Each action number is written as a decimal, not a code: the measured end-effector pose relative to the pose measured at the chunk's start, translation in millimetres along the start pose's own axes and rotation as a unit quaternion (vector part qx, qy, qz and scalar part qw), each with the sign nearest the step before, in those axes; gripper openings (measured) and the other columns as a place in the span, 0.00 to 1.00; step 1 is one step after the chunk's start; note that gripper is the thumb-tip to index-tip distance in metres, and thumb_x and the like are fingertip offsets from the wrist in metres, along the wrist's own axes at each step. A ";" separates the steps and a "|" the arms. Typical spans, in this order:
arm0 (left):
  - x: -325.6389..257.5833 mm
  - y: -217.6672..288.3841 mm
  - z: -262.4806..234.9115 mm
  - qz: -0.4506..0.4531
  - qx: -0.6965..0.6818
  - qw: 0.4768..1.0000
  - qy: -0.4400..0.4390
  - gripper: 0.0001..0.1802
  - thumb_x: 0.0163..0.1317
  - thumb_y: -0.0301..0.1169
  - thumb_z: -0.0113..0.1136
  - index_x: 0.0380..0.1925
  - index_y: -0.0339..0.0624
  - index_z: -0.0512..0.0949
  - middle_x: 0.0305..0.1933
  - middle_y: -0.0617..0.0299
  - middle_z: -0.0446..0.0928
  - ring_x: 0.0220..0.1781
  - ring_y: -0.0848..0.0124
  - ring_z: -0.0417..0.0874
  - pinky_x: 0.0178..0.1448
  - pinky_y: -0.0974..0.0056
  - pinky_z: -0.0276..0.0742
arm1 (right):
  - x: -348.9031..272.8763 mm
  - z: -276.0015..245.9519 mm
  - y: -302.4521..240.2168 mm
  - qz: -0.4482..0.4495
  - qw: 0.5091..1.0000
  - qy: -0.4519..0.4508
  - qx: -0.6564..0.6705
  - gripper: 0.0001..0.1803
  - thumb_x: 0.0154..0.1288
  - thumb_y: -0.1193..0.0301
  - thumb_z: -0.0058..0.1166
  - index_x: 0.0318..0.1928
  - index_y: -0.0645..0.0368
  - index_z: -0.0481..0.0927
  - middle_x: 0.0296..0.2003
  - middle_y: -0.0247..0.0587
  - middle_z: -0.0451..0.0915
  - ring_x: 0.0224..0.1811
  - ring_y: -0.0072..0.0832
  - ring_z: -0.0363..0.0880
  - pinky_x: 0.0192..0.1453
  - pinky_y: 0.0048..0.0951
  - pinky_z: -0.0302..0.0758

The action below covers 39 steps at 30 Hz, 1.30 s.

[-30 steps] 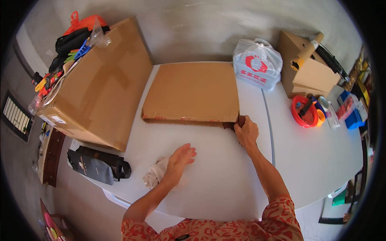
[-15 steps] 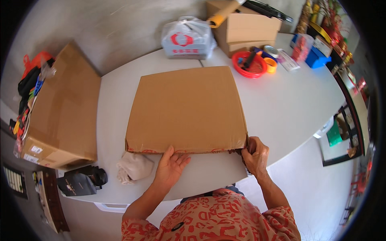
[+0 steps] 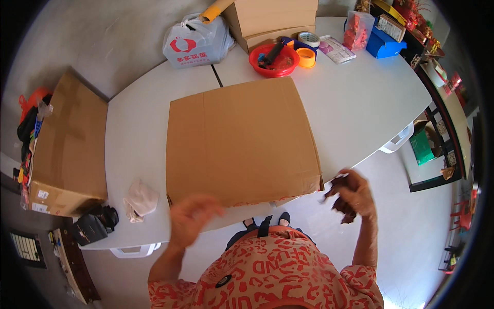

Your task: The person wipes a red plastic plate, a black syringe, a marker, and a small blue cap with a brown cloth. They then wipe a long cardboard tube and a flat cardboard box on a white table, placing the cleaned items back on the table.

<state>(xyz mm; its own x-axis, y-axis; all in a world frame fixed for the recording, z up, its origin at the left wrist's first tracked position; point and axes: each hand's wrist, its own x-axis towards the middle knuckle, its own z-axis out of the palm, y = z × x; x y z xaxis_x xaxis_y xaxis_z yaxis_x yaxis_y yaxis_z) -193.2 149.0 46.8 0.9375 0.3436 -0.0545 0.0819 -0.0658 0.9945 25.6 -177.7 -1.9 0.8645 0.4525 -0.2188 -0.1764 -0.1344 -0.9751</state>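
Observation:
A flat brown cardboard box (image 3: 239, 144) lies on the grey-white table in front of me, its near edge rough with reddish bits. My left hand (image 3: 191, 219), blurred by motion, is at the box's near left part, fingers loosely stretched out and holding nothing that I can see. Out past the near right corner, apart from the box, my right hand (image 3: 360, 194) grips a crumpled, dark reddish-brown scrap (image 3: 343, 207). What the scrap is made of I cannot tell.
At left stand a big carton (image 3: 74, 144), a beige cloth (image 3: 140, 201) and a black bag (image 3: 92, 226). Beyond the box are a white plastic bag (image 3: 198, 44), a red basin (image 3: 274, 61), tape rolls (image 3: 306, 57) and an open carton (image 3: 278, 20). The table edge (image 3: 360, 167) curves at right.
My right hand has moved right, off the box corner, with the dark scrap in it. My left hand has come off the near edge and moved left. The view has shifted.

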 end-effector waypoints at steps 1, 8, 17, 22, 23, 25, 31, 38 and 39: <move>9.0 4.9 -2.1 0.048 0.058 0.991 0.113 0.17 0.61 0.26 0.62 0.50 0.34 0.75 0.43 0.51 0.81 0.46 0.66 0.83 0.52 0.63 0.77 | 1.4 -4.9 -31.5 0.031 0.999 0.042 0.013 0.18 0.62 0.79 0.51 0.53 0.67 0.65 0.28 0.43 0.80 0.16 0.20 0.72 0.17 0.23 0.70; 75.8 -7.2 -36.6 0.074 0.443 0.867 0.218 0.32 0.56 0.37 0.66 0.62 0.53 0.71 0.71 0.50 0.58 0.71 0.54 0.60 0.68 0.49 0.63 | 48.7 51.0 -82.8 -0.324 0.933 -0.058 -0.145 0.25 0.60 0.79 0.51 0.58 0.52 0.67 0.45 0.43 0.76 0.38 0.29 0.76 0.31 0.27 0.75; 84.7 -30.1 -49.3 0.080 0.642 0.762 0.015 0.39 0.49 0.55 0.67 0.63 0.66 0.71 0.76 0.53 0.49 0.74 0.43 0.48 0.65 0.30 0.51 | 90.2 98.0 -37.3 -0.474 0.732 -0.131 -0.472 0.24 0.52 0.71 0.63 0.53 0.42 0.78 0.55 0.37 0.70 0.60 0.40 0.66 0.59 0.44 0.65; 83.9 -30.1 -56.7 0.108 0.633 0.767 -0.013 0.40 0.45 0.54 0.69 0.63 0.65 0.72 0.76 0.53 0.50 0.75 0.44 0.49 0.62 0.40 0.57 | 137.3 105.3 -45.0 -0.431 0.743 0.023 -0.511 0.22 0.55 0.71 0.59 0.53 0.41 0.78 0.55 0.35 0.71 0.60 0.39 0.66 0.57 0.44 0.64; 83.4 -31.1 -59.3 0.117 0.632 0.766 -0.018 0.41 0.45 0.54 0.69 0.63 0.65 0.72 0.76 0.53 0.50 0.75 0.43 0.49 0.62 0.40 0.58 | 150.5 106.4 -44.3 -0.428 0.743 0.059 -0.511 0.21 0.55 0.71 0.58 0.52 0.41 0.78 0.54 0.35 0.72 0.59 0.38 0.67 0.57 0.44 0.65; 84.3 -33.1 -65.6 0.132 0.627 0.768 -0.027 0.41 0.45 0.54 0.69 0.63 0.65 0.72 0.76 0.53 0.50 0.74 0.43 0.49 0.61 0.41 0.59 | 176.5 107.8 -46.2 -0.398 0.756 0.123 -0.505 0.20 0.57 0.71 0.56 0.52 0.42 0.77 0.54 0.36 0.72 0.60 0.38 0.67 0.57 0.44 0.65; 85.6 -34.1 -72.8 0.148 0.598 0.787 -0.033 0.41 0.46 0.55 0.70 0.64 0.65 0.71 0.76 0.52 0.50 0.73 0.40 0.49 0.54 0.39 0.67 | 199.0 115.3 -40.6 -0.382 0.731 0.187 -0.534 0.21 0.59 0.73 0.55 0.55 0.51 0.74 0.57 0.38 0.73 0.65 0.40 0.66 0.58 0.46 0.67; 85.7 -35.9 -73.5 0.171 0.601 0.780 -0.028 0.41 0.48 0.58 0.67 0.64 0.63 0.71 0.75 0.49 0.52 0.72 0.38 0.50 0.49 0.38 0.68 | 111.0 160.4 -18.8 -0.446 0.727 0.037 -0.521 0.27 0.54 0.74 0.58 0.58 0.55 0.73 0.58 0.39 0.73 0.66 0.40 0.66 0.61 0.44 0.69; 86.1 -36.9 -73.5 0.177 0.602 0.779 -0.028 0.41 0.48 0.59 0.67 0.64 0.63 0.71 0.75 0.48 0.52 0.72 0.37 0.50 0.49 0.38 0.68 | 96.6 170.2 -14.8 -0.452 0.725 0.021 -0.519 0.27 0.54 0.74 0.58 0.58 0.55 0.73 0.58 0.39 0.73 0.66 0.39 0.66 0.60 0.44 0.69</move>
<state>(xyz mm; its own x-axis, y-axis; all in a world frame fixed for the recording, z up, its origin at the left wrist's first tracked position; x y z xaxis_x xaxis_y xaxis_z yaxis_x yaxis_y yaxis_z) -140.4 249.9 12.0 0.9839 0.0658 0.1663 0.0414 -0.9884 0.1462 31.6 18.1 -14.8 0.4233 0.7456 0.5147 0.9020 -0.4002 -0.1620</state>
